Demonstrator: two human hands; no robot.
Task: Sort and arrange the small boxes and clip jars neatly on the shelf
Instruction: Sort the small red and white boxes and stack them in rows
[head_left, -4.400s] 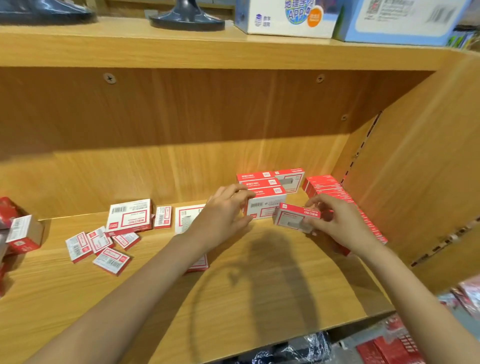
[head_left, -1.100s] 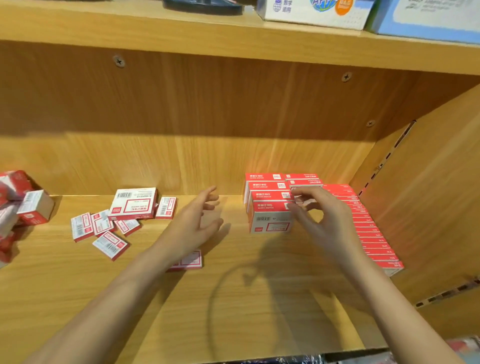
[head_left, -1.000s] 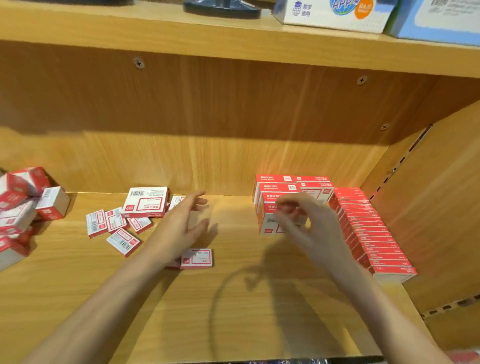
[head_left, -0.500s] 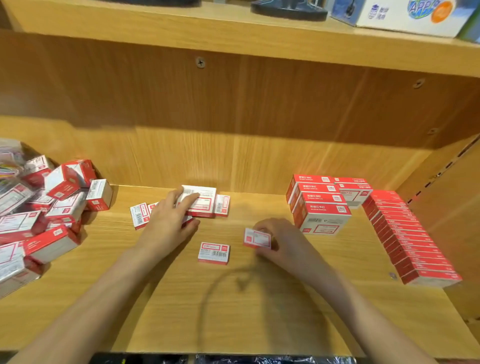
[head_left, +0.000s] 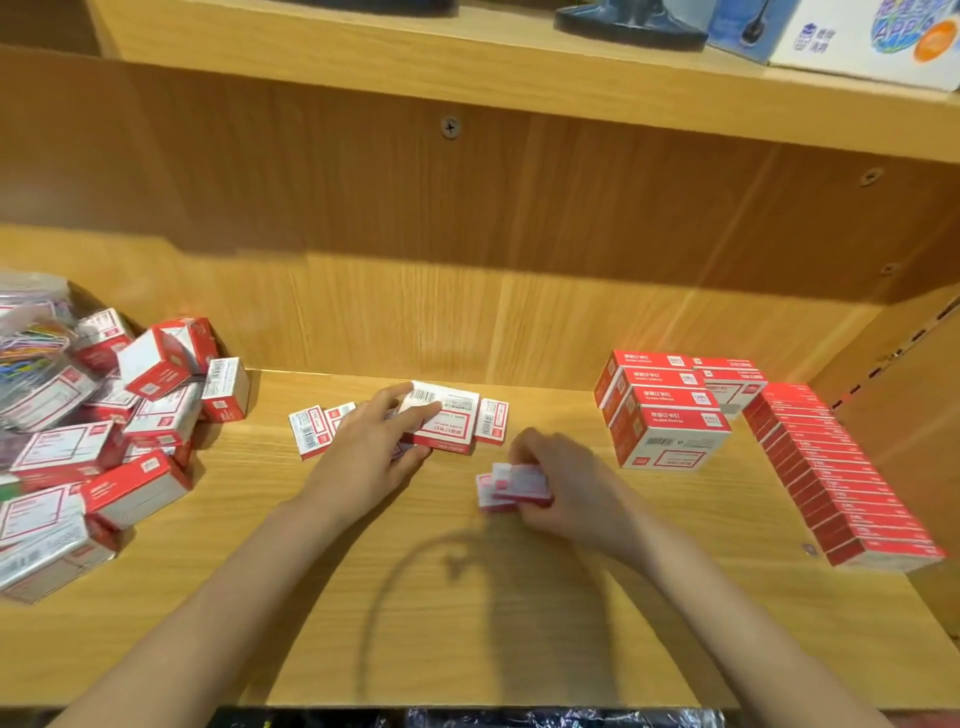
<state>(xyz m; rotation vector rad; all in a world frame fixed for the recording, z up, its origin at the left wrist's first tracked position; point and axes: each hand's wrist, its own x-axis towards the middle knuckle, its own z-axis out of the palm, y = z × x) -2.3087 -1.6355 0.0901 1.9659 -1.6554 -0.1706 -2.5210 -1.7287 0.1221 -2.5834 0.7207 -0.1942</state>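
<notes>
My right hand (head_left: 566, 483) pinches two small red-and-white boxes (head_left: 514, 486) stacked together on the wooden shelf (head_left: 467, 623). My left hand (head_left: 369, 457) lies over loose small boxes (head_left: 311, 431), its fingers resting on a larger red-and-white box (head_left: 449, 423). A neat stack of larger red boxes (head_left: 665, 410) stands at the right. Beside it a long row of thin red boxes (head_left: 841, 478) runs along the side wall. A tumbled pile of larger boxes (head_left: 104, 441) lies at the left, with a clear jar of coloured clips (head_left: 31, 332) behind it.
The upper shelf board (head_left: 519, 62) hangs close above, carrying a dark base (head_left: 628, 23) and a blue-and-white carton (head_left: 857, 41). The shelf's right side wall (head_left: 914, 415) bounds the row. Bare wood shows in front of my hands, up to the front edge.
My right hand has left the stack at the right, picked up a small box and set it on a second small box. My left hand moved onto the loose boxes. The view shifted left.
</notes>
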